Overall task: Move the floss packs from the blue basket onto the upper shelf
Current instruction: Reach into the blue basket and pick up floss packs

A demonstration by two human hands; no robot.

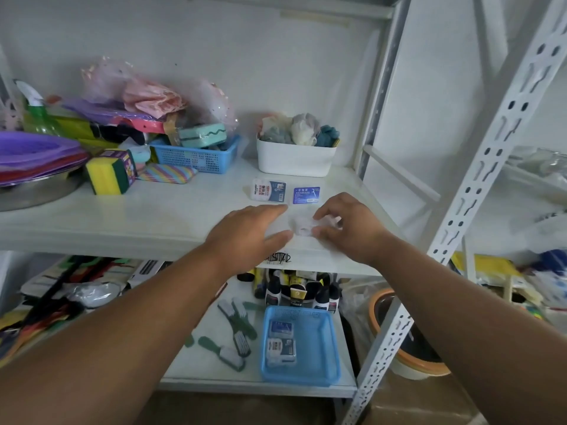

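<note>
right hand [346, 228]: fingers pinch clear floss pack [303, 227], set flat beside placed packs [269, 191]
left hand [248, 233]: released, steadying
basket [322, 348]: packs remain

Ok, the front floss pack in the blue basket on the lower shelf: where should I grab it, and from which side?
Come straight down from above. The front floss pack lies flat in the blue basket, hard against the left wall, so pinch its front and back short edges rather than its sides. The open space to its right gives the fingers room.
</note>
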